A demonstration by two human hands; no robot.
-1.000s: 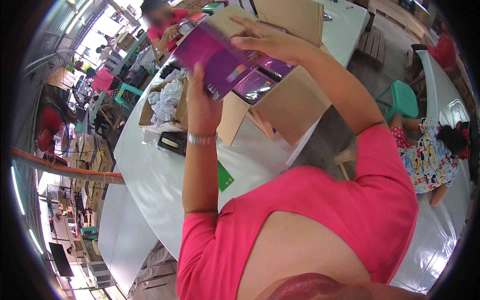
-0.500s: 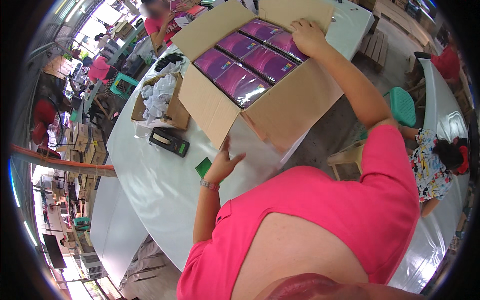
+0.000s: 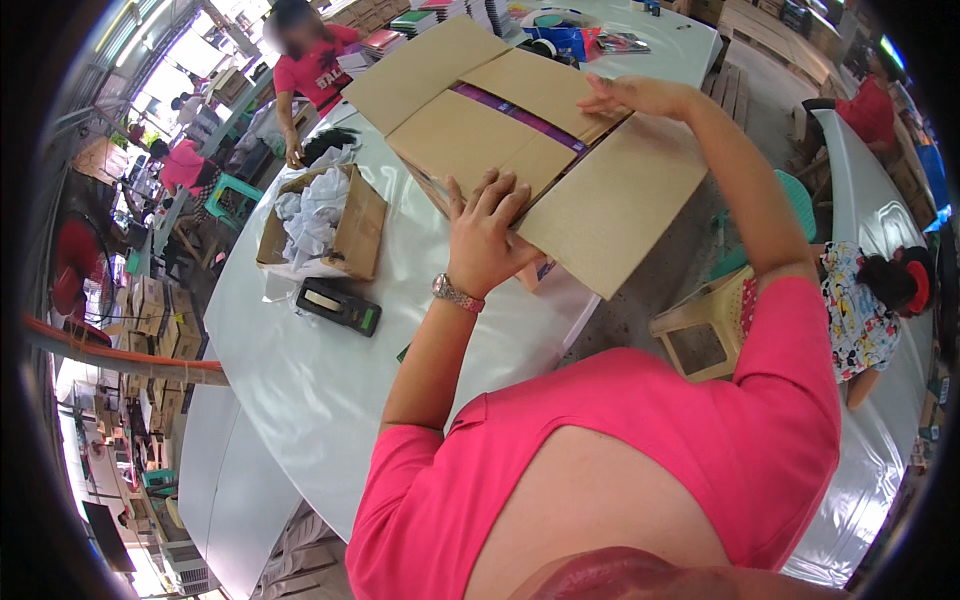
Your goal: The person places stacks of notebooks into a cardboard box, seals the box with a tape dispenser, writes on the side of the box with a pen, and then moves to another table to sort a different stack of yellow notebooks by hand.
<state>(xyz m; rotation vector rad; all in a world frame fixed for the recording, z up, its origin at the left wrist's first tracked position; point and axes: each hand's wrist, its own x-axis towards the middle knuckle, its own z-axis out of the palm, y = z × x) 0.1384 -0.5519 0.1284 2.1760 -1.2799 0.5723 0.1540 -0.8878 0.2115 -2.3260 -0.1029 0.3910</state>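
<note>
A cardboard carton (image 3: 610, 205) stands on the white-covered table in front of me. Its left and right flaps are folded inward, while the far flap and the near flap stick outward. Through the narrow gap between the folded flaps, purple spiral notebooks (image 3: 524, 121) show as a strip; the others are hidden. My left hand (image 3: 487, 225), with a watch on its wrist, presses its spread fingers on the left flap. On the right flap (image 3: 540, 88), near its outer edge, rest the stretched fingers of my right hand (image 3: 645, 98). Neither hand grips anything.
Left of the carton lie an open box (image 3: 355, 225) of crumpled white material and a black tape dispenser (image 3: 340, 306). Notebook stacks (image 3: 490, 15) and a blue package (image 3: 565, 38) sit at the far side. A co-worker (image 3: 312, 62) stands far left; a beige stool (image 3: 700, 320) is at my right.
The left and right flaps have been folded in over the notebooks. My left hand has moved up from the near flap's corner onto the left flap. The co-worker has lowered an arm to the table.
</note>
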